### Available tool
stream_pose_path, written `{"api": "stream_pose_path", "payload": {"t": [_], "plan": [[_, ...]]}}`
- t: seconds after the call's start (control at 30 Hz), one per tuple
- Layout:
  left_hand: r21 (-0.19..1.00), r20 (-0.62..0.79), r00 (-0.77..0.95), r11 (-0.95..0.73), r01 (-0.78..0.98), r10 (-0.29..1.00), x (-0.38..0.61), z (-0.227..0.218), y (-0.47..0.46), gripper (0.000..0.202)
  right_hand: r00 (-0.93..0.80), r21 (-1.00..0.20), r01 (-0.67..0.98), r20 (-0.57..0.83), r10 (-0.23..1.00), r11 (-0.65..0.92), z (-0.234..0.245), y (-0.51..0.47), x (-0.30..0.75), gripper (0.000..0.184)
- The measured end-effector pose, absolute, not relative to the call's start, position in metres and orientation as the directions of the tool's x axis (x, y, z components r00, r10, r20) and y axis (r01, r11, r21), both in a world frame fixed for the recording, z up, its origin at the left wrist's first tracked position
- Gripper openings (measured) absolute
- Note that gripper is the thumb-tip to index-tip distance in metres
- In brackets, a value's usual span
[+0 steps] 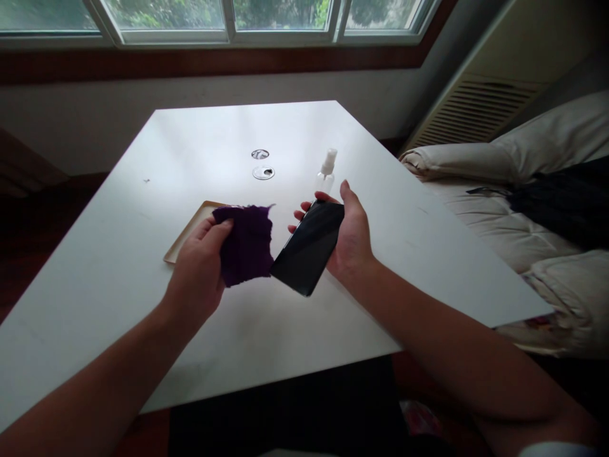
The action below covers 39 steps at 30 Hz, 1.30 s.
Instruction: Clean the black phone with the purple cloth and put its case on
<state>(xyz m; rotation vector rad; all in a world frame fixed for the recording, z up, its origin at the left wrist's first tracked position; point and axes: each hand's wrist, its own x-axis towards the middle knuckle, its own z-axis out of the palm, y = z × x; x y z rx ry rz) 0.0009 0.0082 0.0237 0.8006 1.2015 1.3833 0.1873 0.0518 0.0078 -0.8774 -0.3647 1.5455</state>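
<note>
My left hand (198, 260) pinches a dark purple cloth (247, 246) with frayed edges between thumb and fingers. In my right hand (352, 235) lies a black smartphone (309, 247), its dark glossy face turned up and the fingers wrapped round its far edge. The cloth's right edge comes close to the phone's lower left corner; whether they touch I cannot tell. Behind my right fingers stands a clear spray bottle (326, 179) with a white pump top, its lower part hidden. A shallow tray with a tan rim (183, 238) rests on the table behind my left hand, which partly covers it.
Everything stands on a white table (214, 355) with an angled right side. Two round inserts (263, 172) are set in its middle. A beige padded sofa (495, 209) with dark clothing (566, 197) is at the right. Windows (228, 25) line the far wall.
</note>
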Motion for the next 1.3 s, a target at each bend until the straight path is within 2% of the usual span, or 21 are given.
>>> {"api": "stream_pose_path", "payload": {"t": [0.07,0.13,0.23,0.33,0.47,0.57,0.63,0.7,0.77,1.07,1.3], "plan": [[0.905,-0.308,-0.251,0.201,-0.375,0.918,0.0,0.026,0.017,0.028,0.047,-0.687,-0.702,-0.308,0.95,-0.188,0.008,0.05,0.187,0.05],[0.883,-0.384,-0.332,0.238,-0.405,0.862,0.0,0.025,0.023,0.027,0.046,-0.689,-0.7,-0.303,0.952,-0.186,0.009,0.049,0.186,0.05],[0.887,-0.347,-0.355,0.181,-0.425,0.868,0.0,0.021,0.024,0.028,0.032,-0.68,-0.705,-0.313,0.949,-0.2,0.01,0.048,0.185,0.05],[0.922,-0.15,-0.364,-0.003,-0.387,0.919,0.001,0.017,0.02,0.026,0.01,-0.669,-0.71,-0.32,0.947,-0.219,0.01,0.048,0.185,0.052],[0.968,0.15,-0.316,-0.204,-0.146,0.937,0.001,0.011,0.009,0.023,-0.009,-0.666,-0.709,-0.321,0.947,-0.232,0.008,0.048,0.185,0.053],[0.897,0.422,-0.074,-0.405,0.176,0.904,0.001,0.006,-0.002,0.017,-0.025,-0.655,-0.716,-0.323,0.946,-0.242,0.007,0.048,0.184,0.053],[0.748,0.517,0.247,-0.573,0.334,0.819,0.002,0.005,-0.008,0.019,-0.027,-0.647,-0.721,-0.331,0.943,-0.248,0.006,0.049,0.184,0.051],[0.571,0.5,0.568,-0.742,0.352,0.654,0.003,0.007,-0.012,0.027,-0.017,-0.645,-0.723,-0.343,0.939,-0.249,0.005,0.05,0.184,0.05],[0.456,0.455,0.71,-0.825,0.333,0.538,0.004,0.009,-0.014,0.036,-0.007,-0.644,-0.725,-0.35,0.937,-0.245,0.005,0.052,0.185,0.05],[0.334,0.42,0.758,-0.862,0.382,0.499,0.004,0.012,-0.013,0.055,-0.029,-0.637,-0.729,-0.336,0.941,-0.25,0.009,0.049,0.184,0.052],[0.238,0.339,0.87,-0.927,0.289,0.359,0.012,0.015,-0.021,0.049,-0.033,-0.673,-0.695,-0.323,0.946,-0.253,0.008,0.047,0.182,0.05]]}}
